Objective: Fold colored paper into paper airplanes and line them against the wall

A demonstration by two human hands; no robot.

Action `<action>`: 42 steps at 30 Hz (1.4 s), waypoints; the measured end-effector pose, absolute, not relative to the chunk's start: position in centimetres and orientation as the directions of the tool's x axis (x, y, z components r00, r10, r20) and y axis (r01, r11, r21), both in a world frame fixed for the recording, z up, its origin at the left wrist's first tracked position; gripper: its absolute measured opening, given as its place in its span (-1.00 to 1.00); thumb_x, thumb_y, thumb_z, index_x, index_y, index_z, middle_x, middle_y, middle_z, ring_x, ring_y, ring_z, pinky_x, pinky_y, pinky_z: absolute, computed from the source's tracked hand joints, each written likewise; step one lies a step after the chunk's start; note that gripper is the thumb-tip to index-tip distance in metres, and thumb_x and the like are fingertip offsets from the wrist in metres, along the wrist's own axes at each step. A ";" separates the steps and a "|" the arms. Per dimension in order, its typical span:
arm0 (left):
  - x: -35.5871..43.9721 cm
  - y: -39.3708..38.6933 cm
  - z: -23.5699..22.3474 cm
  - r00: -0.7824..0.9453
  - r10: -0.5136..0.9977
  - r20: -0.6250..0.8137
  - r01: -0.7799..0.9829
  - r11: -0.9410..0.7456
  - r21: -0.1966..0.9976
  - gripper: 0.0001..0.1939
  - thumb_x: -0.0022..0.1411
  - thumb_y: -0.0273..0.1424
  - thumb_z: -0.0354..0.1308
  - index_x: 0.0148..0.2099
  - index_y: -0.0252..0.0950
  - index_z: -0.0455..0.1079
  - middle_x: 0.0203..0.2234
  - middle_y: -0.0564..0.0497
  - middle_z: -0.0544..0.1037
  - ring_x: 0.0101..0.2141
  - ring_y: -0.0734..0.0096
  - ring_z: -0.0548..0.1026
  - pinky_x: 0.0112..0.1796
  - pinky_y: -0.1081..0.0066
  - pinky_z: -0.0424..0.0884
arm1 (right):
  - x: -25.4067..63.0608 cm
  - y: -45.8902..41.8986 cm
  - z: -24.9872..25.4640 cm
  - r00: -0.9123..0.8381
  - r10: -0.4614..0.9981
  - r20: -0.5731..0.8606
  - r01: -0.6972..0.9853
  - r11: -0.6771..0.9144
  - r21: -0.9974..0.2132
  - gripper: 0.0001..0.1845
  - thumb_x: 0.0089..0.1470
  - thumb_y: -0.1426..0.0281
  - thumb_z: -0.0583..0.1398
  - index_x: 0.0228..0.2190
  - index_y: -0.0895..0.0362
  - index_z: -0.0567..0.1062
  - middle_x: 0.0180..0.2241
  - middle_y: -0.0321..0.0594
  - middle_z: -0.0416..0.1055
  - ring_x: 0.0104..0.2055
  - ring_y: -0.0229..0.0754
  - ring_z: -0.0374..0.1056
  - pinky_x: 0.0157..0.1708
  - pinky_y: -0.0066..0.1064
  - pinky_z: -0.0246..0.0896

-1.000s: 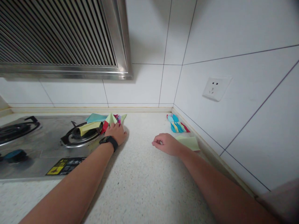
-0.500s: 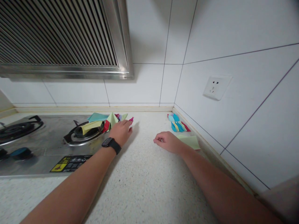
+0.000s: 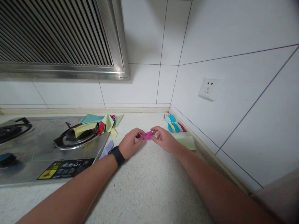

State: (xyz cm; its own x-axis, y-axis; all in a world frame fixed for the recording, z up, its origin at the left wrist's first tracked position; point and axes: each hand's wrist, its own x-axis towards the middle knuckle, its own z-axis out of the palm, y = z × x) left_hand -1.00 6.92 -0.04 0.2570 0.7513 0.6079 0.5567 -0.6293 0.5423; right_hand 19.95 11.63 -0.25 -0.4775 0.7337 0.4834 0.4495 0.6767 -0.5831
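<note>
Between my two hands, over the middle of the counter, is a small piece of folded magenta paper. My left hand, below a black watch, pinches its left end. With thumb and fingers, my right hand grips the right end. Beyond my right hand, by the wall, lie several small blue, yellow and red paper pieces. A pale green paper sheet is partly behind my right wrist. Left of my left hand are a lavender paper piece and a small yellow paper piece.
A steel gas stove fills the left side; a yellow folded paper, a teal paper and a pale green folded paper lie about its burner. Above hangs a range hood. A socket is on the right wall.
My left hand has moved right from beside the paper pile, bringing the magenta paper to the middle. My right hand has opened from its curled pose and taken the paper's other end.
</note>
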 end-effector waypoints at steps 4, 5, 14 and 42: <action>-0.6 6.6 0.0 0.277 0.753 0.597 0.531 -0.638 0.558 -0.82 0.16 -0.55 0.07 -0.16 -0.28 0.34 -0.32 -0.01 0.45 -0.33 0.42 0.39 -0.26 0.40 0.32 | 19.8 11.5 -0.3 -0.519 0.740 0.427 0.439 0.660 -0.610 -0.80 0.06 0.39 0.18 -0.21 0.09 0.42 -0.45 -0.35 0.34 -0.50 -0.34 0.16 -0.46 -0.48 0.05; -0.6 6.6 -0.1 0.261 0.760 0.595 0.519 -0.630 0.577 -0.79 0.15 -0.54 0.08 -0.13 -0.29 0.33 -0.29 -0.02 0.46 -0.33 0.42 0.40 -0.26 0.39 0.33 | 19.8 11.5 -0.3 -0.517 0.746 0.419 0.438 0.651 -0.619 -0.84 0.06 0.39 0.18 -0.25 0.10 0.43 -0.50 -0.37 0.31 -0.51 -0.34 0.14 -0.48 -0.48 0.02; -0.8 7.0 -0.2 0.295 0.884 0.364 0.445 -0.464 0.766 -0.73 0.24 -0.24 0.07 -0.20 -0.31 0.49 -0.41 0.00 0.54 -0.36 0.38 0.42 -0.31 0.42 0.28 | 19.4 11.0 0.3 -0.529 0.770 0.356 0.337 0.576 -0.745 -0.77 0.04 0.24 0.21 -0.33 0.14 0.46 -0.47 -0.30 0.36 -0.42 -0.28 0.23 -0.41 -0.44 0.11; -0.9 7.7 -1.1 0.351 0.913 0.209 0.153 -0.276 0.949 -0.71 0.07 -0.20 0.26 -0.36 -0.38 0.51 -0.52 0.03 0.51 -0.49 0.49 0.35 -0.40 0.48 0.22 | 19.5 12.1 -0.6 -0.575 0.800 0.172 0.251 0.373 -0.893 -0.76 0.01 0.24 0.22 -0.38 0.18 0.47 -0.59 -0.37 0.28 -0.55 -0.35 0.11 -0.54 -0.49 -0.02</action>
